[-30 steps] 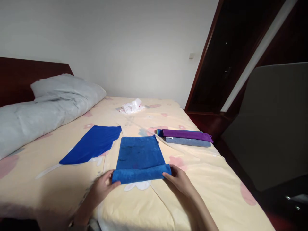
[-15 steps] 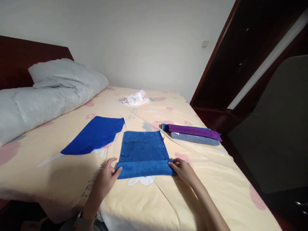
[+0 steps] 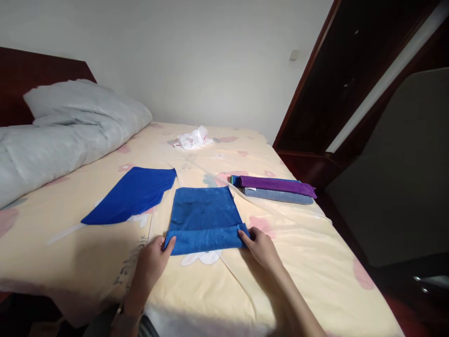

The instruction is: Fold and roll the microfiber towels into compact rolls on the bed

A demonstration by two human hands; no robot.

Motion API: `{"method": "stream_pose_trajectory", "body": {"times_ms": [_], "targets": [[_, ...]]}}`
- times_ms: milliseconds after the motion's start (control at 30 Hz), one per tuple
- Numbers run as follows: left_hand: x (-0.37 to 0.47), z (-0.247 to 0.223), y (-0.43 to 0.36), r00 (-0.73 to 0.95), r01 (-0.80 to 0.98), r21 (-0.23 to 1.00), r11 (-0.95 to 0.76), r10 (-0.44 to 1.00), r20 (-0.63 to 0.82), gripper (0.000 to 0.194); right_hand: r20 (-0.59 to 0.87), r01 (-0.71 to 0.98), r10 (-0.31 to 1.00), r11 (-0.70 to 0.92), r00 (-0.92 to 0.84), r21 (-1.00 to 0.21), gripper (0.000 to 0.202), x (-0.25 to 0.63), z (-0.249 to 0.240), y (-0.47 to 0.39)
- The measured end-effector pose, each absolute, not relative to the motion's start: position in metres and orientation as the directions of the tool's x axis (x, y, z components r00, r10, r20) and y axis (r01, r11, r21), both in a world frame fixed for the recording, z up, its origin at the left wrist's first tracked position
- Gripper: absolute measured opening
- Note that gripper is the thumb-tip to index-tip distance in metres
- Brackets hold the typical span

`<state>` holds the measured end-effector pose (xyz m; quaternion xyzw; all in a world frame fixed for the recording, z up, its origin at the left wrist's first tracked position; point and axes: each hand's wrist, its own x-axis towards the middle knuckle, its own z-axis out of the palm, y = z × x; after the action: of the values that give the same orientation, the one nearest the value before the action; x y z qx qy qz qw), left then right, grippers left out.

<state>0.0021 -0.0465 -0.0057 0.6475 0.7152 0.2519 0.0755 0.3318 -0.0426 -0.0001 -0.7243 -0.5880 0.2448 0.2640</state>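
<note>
On the bed, a bright blue cloth is lying flat at left, its upper right corner sitting near the blue towel; a wide leftward sweep could be rucking it. The left hand is pinching the left end of the towel's turned-over near edge, and the right hand is gripping the right end. If they are pulling unevenly, the fold could be skewing or its middle sagging, since nothing is supporting it between them. At far right, the purple roll and grey roll are resting together, and a stray knock could be loosening them. As for what is hiding, the left fingertips are curling out of sight, the fold is covering its own inner layers, the right fingers are partly disappearing behind the towel's end, and the purple roll is overlapping another blue one.
</note>
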Motion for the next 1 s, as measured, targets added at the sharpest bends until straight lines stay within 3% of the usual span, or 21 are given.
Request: {"method": "stream_pose_trajectory", "body": {"times_ms": [100, 167, 300, 367, 467, 533, 600, 667, 800, 1000], "targets": [[0.0, 0.001, -0.052, -0.232, 0.792, 0.599, 0.122, 0.967, 0.11, 0.036, -0.077, 0.535, 0.983, -0.154, 0.165, -0.831, 0.034, 0.336, -0.004, -0.052], [-0.004, 0.003, -0.056, -0.233, 0.794, 0.586, 0.161, 0.971, 0.049, 0.032, -0.118, 0.493, 0.985, -0.166, 0.128, -0.854, 0.033, 0.341, -0.007, -0.06], [-0.017, 0.006, -0.064, -0.096, 0.881, 0.464, 0.095, 0.995, -0.021, 0.029, -0.13, 0.723, 0.981, -0.195, 0.145, -0.663, 0.026, 0.349, -0.001, -0.073], [-0.026, 0.009, -0.067, -0.027, 0.887, 0.462, 0.0, 0.998, 0.051, 0.026, -0.038, 0.771, 0.992, -0.115, 0.117, -0.626, 0.021, 0.353, 0.009, -0.078], [-0.037, 0.015, -0.07, 0.235, 0.816, 0.485, -0.315, 0.947, 0.219, 0.021, 0.084, 0.713, 0.985, 0.169, -0.153, -0.68, 0.025, 0.356, 0.024, -0.084], [-0.04, 0.017, -0.07, 0.398, 0.755, 0.463, -0.464, 0.886, 0.238, 0.033, 0.082, 0.662, 0.945, 0.282, -0.317, -0.694, 0.037, 0.356, 0.029, -0.086], [-0.04, 0.017, -0.069, 0.458, 0.742, 0.446, -0.5, 0.865, 0.207, 0.044, 0.082, 0.661, 0.928, 0.319, -0.363, -0.679, 0.042, 0.355, 0.027, -0.084], [-0.04, 0.015, -0.067, 0.444, 0.741, 0.471, -0.478, 0.876, 0.189, 0.045, 0.117, 0.656, 0.938, 0.314, -0.326, -0.686, 0.034, 0.353, 0.023, -0.08], [-0.038, 0.01, -0.06, 0.311, 0.728, 0.602, -0.328, 0.941, 0.136, 0.032, 0.102, 0.539, 0.984, 0.167, -0.149, -0.825, 0.02, 0.35, 0.011, -0.07], [-0.02, -0.009, -0.035, -0.088, 0.699, 0.713, -0.043, 0.985, 0.145, 0.041, 0.044, 0.443, 0.993, -0.011, 0.113, -0.896, 0.039, 0.345, -0.009, -0.042]]}}
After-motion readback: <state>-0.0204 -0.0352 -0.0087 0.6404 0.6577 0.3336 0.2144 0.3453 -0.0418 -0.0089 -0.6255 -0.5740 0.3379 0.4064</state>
